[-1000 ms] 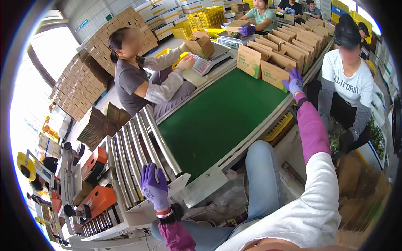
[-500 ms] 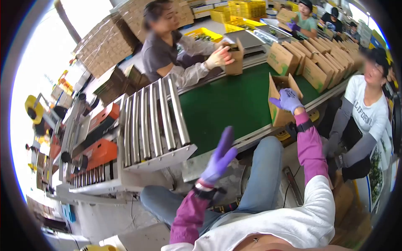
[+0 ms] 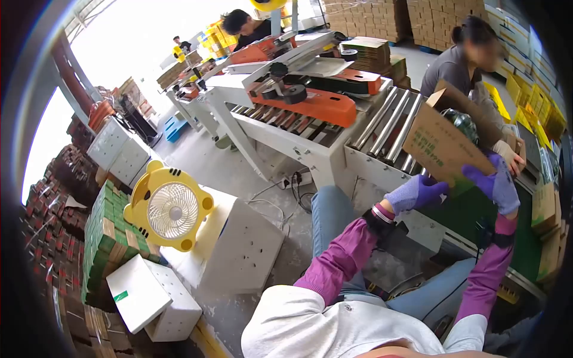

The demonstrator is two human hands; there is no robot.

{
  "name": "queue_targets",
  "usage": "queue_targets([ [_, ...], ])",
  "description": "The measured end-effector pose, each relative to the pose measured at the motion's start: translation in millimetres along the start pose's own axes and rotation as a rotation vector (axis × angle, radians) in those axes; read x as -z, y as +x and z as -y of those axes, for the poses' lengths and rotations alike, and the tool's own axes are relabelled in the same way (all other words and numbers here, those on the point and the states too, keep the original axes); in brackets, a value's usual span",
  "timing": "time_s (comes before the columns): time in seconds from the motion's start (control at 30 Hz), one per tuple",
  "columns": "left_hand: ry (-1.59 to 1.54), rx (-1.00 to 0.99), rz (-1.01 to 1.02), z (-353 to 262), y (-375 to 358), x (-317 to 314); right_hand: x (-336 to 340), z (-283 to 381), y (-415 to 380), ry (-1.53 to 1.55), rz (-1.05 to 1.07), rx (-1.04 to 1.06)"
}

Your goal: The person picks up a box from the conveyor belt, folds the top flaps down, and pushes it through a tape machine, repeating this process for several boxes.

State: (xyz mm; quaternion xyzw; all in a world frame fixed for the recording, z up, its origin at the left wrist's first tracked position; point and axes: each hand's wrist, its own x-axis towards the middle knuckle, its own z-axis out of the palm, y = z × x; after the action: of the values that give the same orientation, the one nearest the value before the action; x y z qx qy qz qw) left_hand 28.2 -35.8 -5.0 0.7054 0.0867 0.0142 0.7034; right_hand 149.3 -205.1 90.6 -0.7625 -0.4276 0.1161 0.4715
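An open cardboard box (image 3: 447, 143) with green print is tilted over the green conveyor belt, beside the metal rollers (image 3: 388, 128). Dark, shiny contents show in its opening. My left hand (image 3: 416, 193), in a purple glove, is at the box's lower left edge, its fingers closed on the cardboard. My right hand (image 3: 495, 182), gloved too, grips the lower right side of the box. Its fingertips lie against the printed face.
Beyond the box a co-worker (image 3: 456, 65) stands near the belt. An orange taping machine (image 3: 304, 102) adjoins the rollers. A yellow fan (image 3: 173, 206) and white foam boxes (image 3: 239, 244) are at left. More cartons (image 3: 544, 209) stand on the belt at right.
The view has swung left. My right hand has lifted the box off the belt toward the rollers. My left hand, spread in the air before, has closed on the box.
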Motion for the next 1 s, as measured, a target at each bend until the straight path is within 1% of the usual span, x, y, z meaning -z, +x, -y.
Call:
queue_targets([
  [0.03, -0.032, -0.202, -0.201, 18, 9, 17, -12, -18, 15, 0.001, 0.020, 0.021],
  [0.07, -0.075, -0.378, -0.513, 6, 1, 28, -23, -43, 36, -0.022, 0.008, 0.167],
  [0.1, 0.136, -0.537, -0.757, -18, -13, 43, -26, -59, 53, -0.042, -0.011, 0.315],
  [0.13, 0.361, -0.829, -1.024, -31, -18, 61, -22, -63, 60, 0.070, 0.104, 0.210],
  [0.17, 0.394, -1.012, -1.080, -47, -14, 79, -18, -65, 69, 0.068, 0.118, 0.231],
  [0.2, 0.344, -0.962, -0.940, -61, -12, 84, -14, -68, 77, 0.119, 0.249, 0.272],
  [0.23, 0.291, -0.910, -0.800, -74, -7, 87, -16, -81, 88, 0.203, 0.198, 0.308],
  [0.27, 0.386, -0.747, -0.673, -76, 13, 99, -18, -95, 98, 0.284, 0.149, 0.348],
  [0.3, 0.468, -0.581, -0.540, -84, 23, 107, -25, -87, 104, 0.277, 0.162, 0.359],
  [0.33, 0.545, -0.388, -0.560, -91, 33, 113, -33, -77, 106, 0.171, 0.041, 0.293],
  [0.37, 0.541, -0.395, -0.568, -91, 44, 117, -39, -72, 109, 0.068, -0.084, 0.227],
  [0.4, 0.715, -0.396, -0.622, -92, 58, 119, -43, -68, 110, 0.005, -0.177, 0.270],
  [0.43, 0.886, -0.387, -0.671, -89, 69, 121, -40, -58, 112, 0.002, -0.177, 0.270],
  [0.5, 0.847, -0.378, -0.635, -83, 80, 125, -30, -18, 112, -0.593, -0.463, 0.705],
  [0.53, 0.815, -0.677, -0.916, -65, 93, 134, -31, -19, 118, -0.553, -0.384, 0.692],
  [0.6, 0.354, -0.781, -0.876, -44, 105, 131, -33, -31, 127, -0.482, -0.285, 0.618],
  [0.63, -0.009, -0.550, -0.549, -39, 90, 135, -40, -41, 124, -0.448, -0.264, 0.560],
  [0.67, -0.125, -0.562, -0.364, -44, 71, 132, -49, -62, 116, -0.320, -0.346, 0.571],
  [0.7, 0.036, -0.572, -0.357, -49, 62, 131, -54, -78, 103, -0.203, -0.435, 0.592],
  [0.73, 0.062, -0.499, -0.388, -60, 40, 120, -63, -69, 87, -0.019, -0.486, 0.547],
  [0.77, -0.027, -0.591, -0.396, -53, 43, 119, -74, -55, 77, 0.169, -0.538, 0.515],
  [0.8, 0.007, -0.531, -0.525, -57, 41, 114, -78, -52, 80, 0.206, -0.569, 0.522],
  [0.83, 0.025, -0.544, -0.568, -62, 37, 110, -77, -53, 84, 0.258, -0.603, 0.529],
  [0.87, 0.045, -0.580, -0.591, -58, 42, 113, -74, -56, 81, 0.247, -0.644, 0.503],
  [0.9, 0.063, -0.507, -0.585, -59, 41, 114, -70, -57, 81, 0.307, -0.477, 0.391],
  [0.93, 0.071, -0.521, -0.569, -58, 43, 115, -66, -56, 82, 0.364, -0.302, 0.290],
  [0.97, 0.075, -0.539, -0.561, -56, 46, 118, -64, -58, 83, 0.355, -0.318, 0.295],
  [1.0, 0.047, -0.511, -0.545, -54, 50, 120, -65, -62, 84, 0.357, -0.313, 0.354],
])
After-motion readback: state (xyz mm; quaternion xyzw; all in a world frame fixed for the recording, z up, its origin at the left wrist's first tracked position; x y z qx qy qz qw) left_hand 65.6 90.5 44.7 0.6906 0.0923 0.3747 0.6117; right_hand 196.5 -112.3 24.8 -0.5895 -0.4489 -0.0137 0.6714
